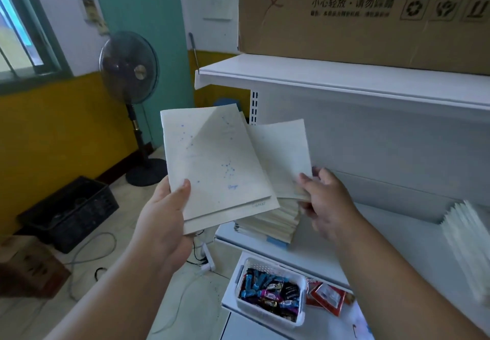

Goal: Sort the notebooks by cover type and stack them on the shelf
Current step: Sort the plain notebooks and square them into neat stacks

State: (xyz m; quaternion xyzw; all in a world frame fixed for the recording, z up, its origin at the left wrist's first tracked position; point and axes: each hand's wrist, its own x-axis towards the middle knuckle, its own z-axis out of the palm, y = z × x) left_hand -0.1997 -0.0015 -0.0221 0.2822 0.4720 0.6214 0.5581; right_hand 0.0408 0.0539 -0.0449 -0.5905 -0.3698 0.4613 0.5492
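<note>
Cream notebooks (pixel 217 159), long axis running up and slightly left, held above the shelf stack (pixel 270 223): left hand (pixel 164 215) grips the constellation-printed pair; right hand (pixel 326 201) pinches a plainer one beside them, over the white shelf (pixel 331 249).

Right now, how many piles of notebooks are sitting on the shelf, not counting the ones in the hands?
2. One pile lies at the shelf's left end, partly hidden behind the held notebooks. The other pile lies blurred at the right edge. More may sit out of view.
</note>
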